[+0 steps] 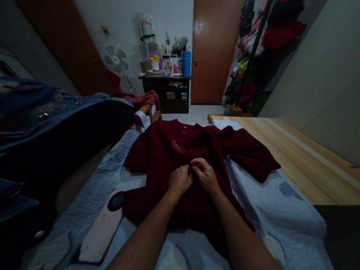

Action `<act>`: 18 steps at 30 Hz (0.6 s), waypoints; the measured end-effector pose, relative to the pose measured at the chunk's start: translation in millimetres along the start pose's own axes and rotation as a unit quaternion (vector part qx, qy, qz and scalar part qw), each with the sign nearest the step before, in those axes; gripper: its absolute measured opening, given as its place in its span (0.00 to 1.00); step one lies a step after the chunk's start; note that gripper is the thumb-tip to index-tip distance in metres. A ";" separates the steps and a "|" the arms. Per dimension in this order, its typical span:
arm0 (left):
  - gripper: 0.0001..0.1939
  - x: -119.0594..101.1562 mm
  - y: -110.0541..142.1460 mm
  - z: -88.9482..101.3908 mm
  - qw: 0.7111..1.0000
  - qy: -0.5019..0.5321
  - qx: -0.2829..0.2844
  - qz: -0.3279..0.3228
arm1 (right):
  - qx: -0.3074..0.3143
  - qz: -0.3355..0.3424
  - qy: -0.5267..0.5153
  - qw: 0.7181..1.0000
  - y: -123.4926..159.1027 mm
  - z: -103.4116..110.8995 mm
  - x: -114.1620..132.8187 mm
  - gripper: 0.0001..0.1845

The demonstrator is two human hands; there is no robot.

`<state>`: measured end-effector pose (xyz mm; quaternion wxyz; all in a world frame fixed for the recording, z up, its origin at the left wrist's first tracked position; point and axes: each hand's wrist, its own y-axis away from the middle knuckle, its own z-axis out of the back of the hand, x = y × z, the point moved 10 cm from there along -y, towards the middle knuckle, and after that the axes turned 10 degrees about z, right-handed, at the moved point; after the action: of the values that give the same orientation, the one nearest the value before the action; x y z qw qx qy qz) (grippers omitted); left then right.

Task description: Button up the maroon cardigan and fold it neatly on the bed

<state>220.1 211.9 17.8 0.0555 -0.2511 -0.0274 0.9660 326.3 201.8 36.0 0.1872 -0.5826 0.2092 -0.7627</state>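
Head view, left hand (180,180), right hand (206,176), both pinching maroon garment (159,157) spread beneath

Curled left hand (180,181) beside right hand (207,177)

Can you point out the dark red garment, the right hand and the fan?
Dark red garment (210,153), head view: upper body.
Right hand (207,177), head view: its back.
Fan (115,59), head view: blade hub.

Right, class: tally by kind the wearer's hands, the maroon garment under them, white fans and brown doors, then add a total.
Hands, left hand and right hand: 2
Maroon garment: 1
White fan: 1
Brown doors: 2
Total: 6
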 end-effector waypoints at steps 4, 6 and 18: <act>0.07 18.5 -8.6 -15.2 0.988 0.145 0.020 0.042 | 0.015 0.009 0.025 1.000 0.9 -5.5 0.0 0.11; 0.05 28.7 -11.9 -14.1 0.967 0.244 0.026 0.070 | 0.009 -0.017 0.053 0.998 3.1 -4.4 -8.4 0.10; 0.02 25.5 -6.5 13.9 0.939 0.340 -0.042 0.024 | 0.032 -0.085 0.014 0.996 8.4 -11.9 -37.3 0.06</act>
<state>191.8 221.1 18.1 0.0279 -0.5669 -0.0415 0.8223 324.5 215.6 -1.5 0.1373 -0.5816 0.1374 -0.7899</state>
